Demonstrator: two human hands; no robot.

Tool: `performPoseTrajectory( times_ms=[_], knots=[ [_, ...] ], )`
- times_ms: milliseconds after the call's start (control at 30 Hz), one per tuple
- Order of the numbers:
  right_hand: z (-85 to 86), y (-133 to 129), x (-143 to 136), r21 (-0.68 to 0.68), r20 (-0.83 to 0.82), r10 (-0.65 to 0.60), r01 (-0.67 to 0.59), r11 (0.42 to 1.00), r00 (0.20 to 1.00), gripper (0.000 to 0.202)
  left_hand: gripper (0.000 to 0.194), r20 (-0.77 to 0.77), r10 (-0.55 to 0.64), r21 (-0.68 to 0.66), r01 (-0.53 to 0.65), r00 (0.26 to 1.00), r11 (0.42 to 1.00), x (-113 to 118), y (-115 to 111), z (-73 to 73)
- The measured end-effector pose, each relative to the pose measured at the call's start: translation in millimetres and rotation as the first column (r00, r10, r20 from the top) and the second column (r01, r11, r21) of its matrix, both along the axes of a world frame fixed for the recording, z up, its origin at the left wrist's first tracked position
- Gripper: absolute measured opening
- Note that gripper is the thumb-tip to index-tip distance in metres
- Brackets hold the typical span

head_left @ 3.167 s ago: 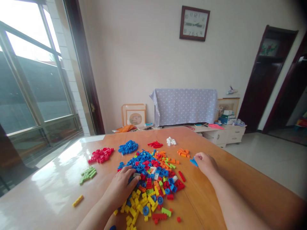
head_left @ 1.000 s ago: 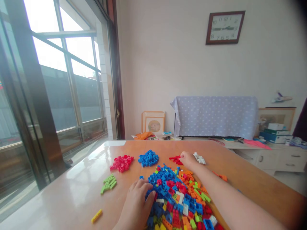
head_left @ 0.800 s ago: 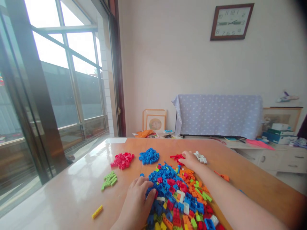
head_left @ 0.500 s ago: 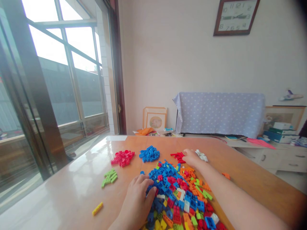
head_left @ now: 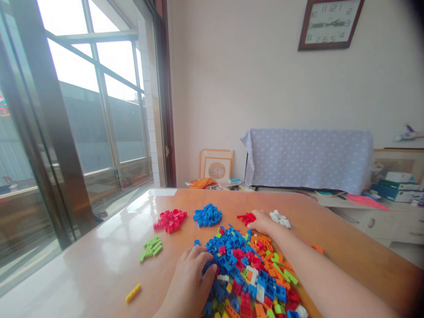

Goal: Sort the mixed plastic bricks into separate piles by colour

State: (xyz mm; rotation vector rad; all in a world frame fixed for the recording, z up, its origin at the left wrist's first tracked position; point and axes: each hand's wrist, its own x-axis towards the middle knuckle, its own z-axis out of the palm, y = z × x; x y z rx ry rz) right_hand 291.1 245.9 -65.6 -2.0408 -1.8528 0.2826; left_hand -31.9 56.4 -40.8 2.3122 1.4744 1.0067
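Observation:
A large heap of mixed toy building bricks [head_left: 238, 265] lies at the front of the table, mostly blue, red, orange, green and yellow. My left hand [head_left: 195, 269] rests against the heap's left side, thumb and fingers apart, with nothing seen held. Beyond the heap, my right hand [head_left: 261, 221] reaches to a small pile of red bricks [head_left: 245, 218]; its fingertips touch the pile's right side and are partly hidden. A white brick pile [head_left: 280, 218] lies just right of that hand. Further left are a blue brick pile [head_left: 207, 215] and a pinkish-red brick pile [head_left: 170, 220].
Light green bricks [head_left: 151, 248] and one yellow brick [head_left: 133, 293] lie on the left of the wooden table [head_left: 82, 274]. Orange bricks [head_left: 316, 248] show partly behind my right forearm. A cloth-covered object [head_left: 308, 159] stands beyond the table's far edge.
The view has shifted slightly. My right hand has drawn a little lower and closer over the red pile's right side. My left hand stays at the heap.

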Motion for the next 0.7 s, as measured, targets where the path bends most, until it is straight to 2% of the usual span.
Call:
performPoseTrajectory(
  times_ms=[233, 433, 567, 700],
  knots=[
    [-4.4, 21.3, -4.6, 0.014, 0.027, -0.035, 0.035, 0.999, 0.999, 0.027, 0.025, 0.018, 0.000, 0.000, 0.000, 1.000, 1.000, 1.1, -2.7, 4.5],
    [-10.5, 30.7, -5.2, 0.043, -0.010, -0.065, 0.065, 0.997, 0.998, 0.031, 0.027, 0.006, -0.009, -0.032, 0.009, 1.000, 0.999, 0.1, 0.1, 0.3],
    [-7.6, 22.6, 1.3, 0.088, -0.075, -0.079, 0.086, 0.992, 0.994, 0.040, 0.028, 0.007, -0.012, -0.033, 0.012, 1.000, 0.999, -0.1, 1.1, -3.2],
    [2.9, -2.4, 9.9, 0.129, -0.154, -0.077, 0.097, 0.987, 0.985, 0.040, 0.029, -0.011, -0.017, -0.036, 0.016, 1.000, 0.999, 0.4, 1.3, -3.9]
  ],
)
